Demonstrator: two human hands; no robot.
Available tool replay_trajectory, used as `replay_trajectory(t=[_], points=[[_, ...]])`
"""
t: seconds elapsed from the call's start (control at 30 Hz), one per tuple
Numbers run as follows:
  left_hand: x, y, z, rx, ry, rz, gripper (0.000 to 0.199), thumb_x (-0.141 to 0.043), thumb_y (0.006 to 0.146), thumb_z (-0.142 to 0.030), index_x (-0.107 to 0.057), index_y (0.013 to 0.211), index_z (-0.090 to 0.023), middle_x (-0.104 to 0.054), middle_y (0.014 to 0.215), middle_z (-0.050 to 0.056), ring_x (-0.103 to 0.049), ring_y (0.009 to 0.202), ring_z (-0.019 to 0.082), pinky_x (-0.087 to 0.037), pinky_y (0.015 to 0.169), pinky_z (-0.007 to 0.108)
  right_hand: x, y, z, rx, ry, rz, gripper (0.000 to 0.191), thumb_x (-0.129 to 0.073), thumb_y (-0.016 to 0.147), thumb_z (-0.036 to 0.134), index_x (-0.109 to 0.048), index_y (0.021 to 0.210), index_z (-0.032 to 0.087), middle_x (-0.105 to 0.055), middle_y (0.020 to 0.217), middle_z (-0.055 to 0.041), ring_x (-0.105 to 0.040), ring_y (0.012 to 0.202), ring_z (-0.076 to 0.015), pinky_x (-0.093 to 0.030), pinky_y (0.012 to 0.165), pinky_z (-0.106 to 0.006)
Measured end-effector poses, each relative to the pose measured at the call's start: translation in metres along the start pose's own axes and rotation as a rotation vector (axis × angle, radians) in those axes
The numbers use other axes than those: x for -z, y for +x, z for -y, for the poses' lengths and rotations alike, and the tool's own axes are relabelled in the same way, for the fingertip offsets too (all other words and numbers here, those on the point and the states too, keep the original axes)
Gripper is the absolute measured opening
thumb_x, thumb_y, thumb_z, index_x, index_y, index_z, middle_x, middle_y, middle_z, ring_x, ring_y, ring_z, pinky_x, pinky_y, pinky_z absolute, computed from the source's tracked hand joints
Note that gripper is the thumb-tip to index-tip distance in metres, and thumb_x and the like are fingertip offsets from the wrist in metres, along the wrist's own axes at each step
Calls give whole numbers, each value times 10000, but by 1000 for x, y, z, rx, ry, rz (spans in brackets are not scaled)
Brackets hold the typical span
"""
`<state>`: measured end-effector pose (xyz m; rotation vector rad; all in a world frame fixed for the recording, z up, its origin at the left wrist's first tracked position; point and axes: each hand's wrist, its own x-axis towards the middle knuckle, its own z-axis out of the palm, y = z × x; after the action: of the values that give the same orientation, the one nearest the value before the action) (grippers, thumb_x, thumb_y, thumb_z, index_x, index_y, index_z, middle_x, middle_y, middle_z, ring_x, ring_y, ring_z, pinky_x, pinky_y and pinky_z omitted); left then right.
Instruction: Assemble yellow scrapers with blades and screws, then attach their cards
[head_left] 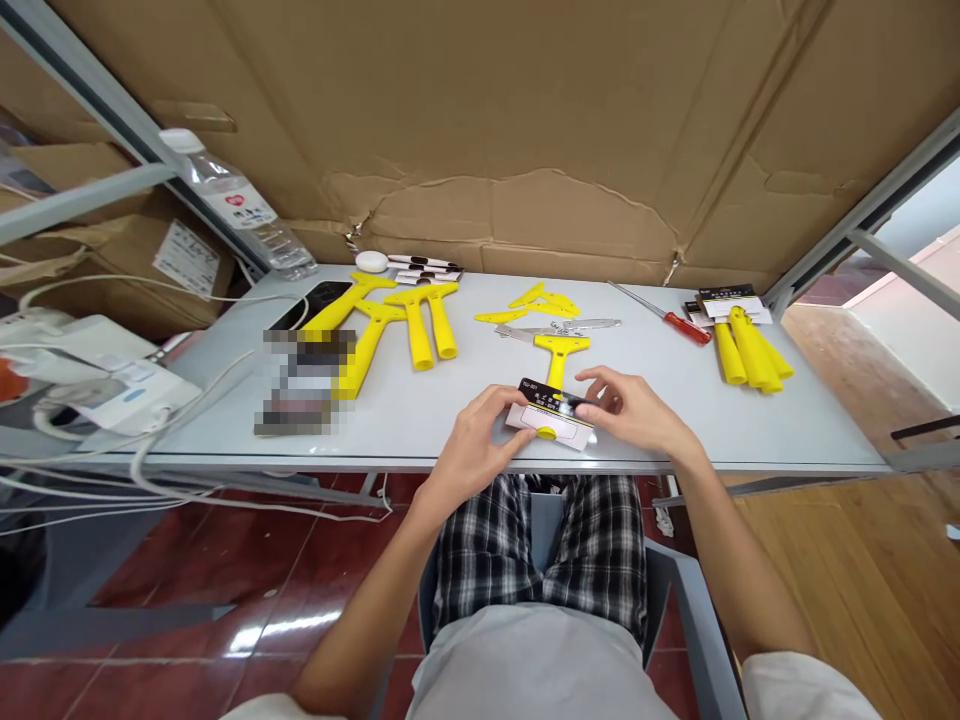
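Left fingers (501,408) and right fingers (592,388) grasp a printed card (550,420) at its 2 ends — its long axis runs crosswise between them, black header uppermost — just over the worktop (832,430) near its front edge, a yellow-handled scraper (556,358) just beyond.

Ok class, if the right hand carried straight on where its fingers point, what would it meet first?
The right hand meets the printed packaging card first; its fingertips seem already on it.
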<state>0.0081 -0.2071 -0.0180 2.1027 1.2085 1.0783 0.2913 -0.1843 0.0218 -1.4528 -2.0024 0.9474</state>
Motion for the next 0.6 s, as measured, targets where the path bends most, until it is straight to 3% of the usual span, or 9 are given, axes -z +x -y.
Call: replay_trajectory(t=[0.1, 0.2, 0.33, 0.47, 0.6], points=[[-9, -2, -3, -36, 48, -111, 119, -770, 984, -244, -691, 1074, -241, -646, 1399, 104, -660, 1348, 286, -579, 1120, 448, -8, -14, -1, 55, -55, -24, 532, -836, 919, 487, -703, 1397, 295, -795, 1122, -36, -696, 800, -170, -556, 796, -325], [-22, -9, -8, -40, 144, -220, 99, -766, 968, -199, -734, 1054, -236, -608, 1321, 107, -672, 1251, 279, -587, 1066, 446, -15, -16, -1, 109, -50, -17, 525, -823, 943, 444, -684, 1428, 300, -807, 1207, -46, -718, 885, -198, -554, 852, -344], [-35, -17, -21, -27, 299, -252, 167, -767, 948, -187, -739, 1105, -238, -670, 1116, 84, -667, 1032, 269, -570, 933, 438, -16, -12, -2, 124, -101, 24, 568, -826, 946, 474, -662, 1464, 308, -798, 1333, -62, -749, 1031, -255, -560, 966, -403], [-41, -19, -32, -22, 447, -285, 145, -820, 913, -219, -717, 1012, -242, -727, 1157, 108, -666, 1101, 319, -509, 925, 467, -14, -11, -3, 156, -112, 59, 594, -827, 949, 531, -654, 1479, 326, -740, 1493, -58, -752, 1204, -299, -549, 1092, -446], [-41, -19, -29, -85, 416, -271, 74, -768, 971, -206, -709, 943, -240, -743, 1137, 101, -698, 1091, 292, -518, 936, 455, -13, -9, -6, 157, -122, 75, 609, -839, 942, 502, -652, 1493, 319, -738, 1502, -58, -767, 1147, -297, -560, 1078, -455]])
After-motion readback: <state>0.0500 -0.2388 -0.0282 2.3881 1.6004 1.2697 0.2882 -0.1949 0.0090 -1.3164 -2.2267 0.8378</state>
